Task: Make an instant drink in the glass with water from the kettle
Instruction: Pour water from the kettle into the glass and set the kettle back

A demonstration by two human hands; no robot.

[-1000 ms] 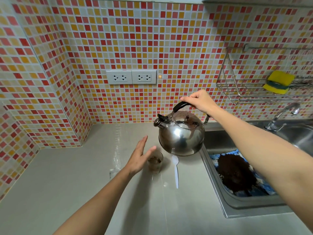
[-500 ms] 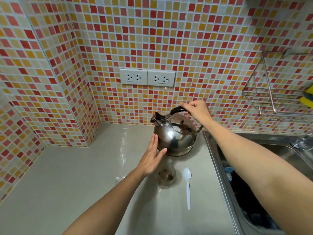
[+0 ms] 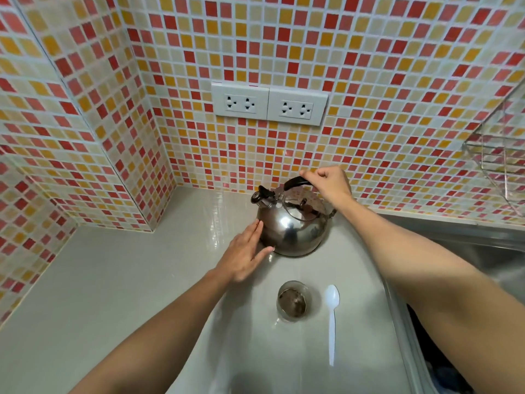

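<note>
A shiny steel kettle (image 3: 294,231) with a black handle and spout cap stands on the grey counter (image 3: 113,280) by the tiled back wall. My right hand (image 3: 329,184) is closed over its handle. My left hand (image 3: 244,254) lies flat, fingers together, against the kettle's left side, holding nothing. Nearer to me stands a small clear glass (image 3: 292,304) with brown powder in its bottom. A white plastic spoon (image 3: 331,319) lies on the counter just right of the glass.
A steel sink (image 3: 466,251) opens at the right, with dark stuff low in it. A wire rack (image 3: 500,155) hangs on the right wall. Two white socket plates (image 3: 268,103) sit on the back wall above the kettle.
The kettle has come down from above the glass and been set on the counter by the wall. My left hand moved from beside the glass to the kettle's side. The view has shifted left.
</note>
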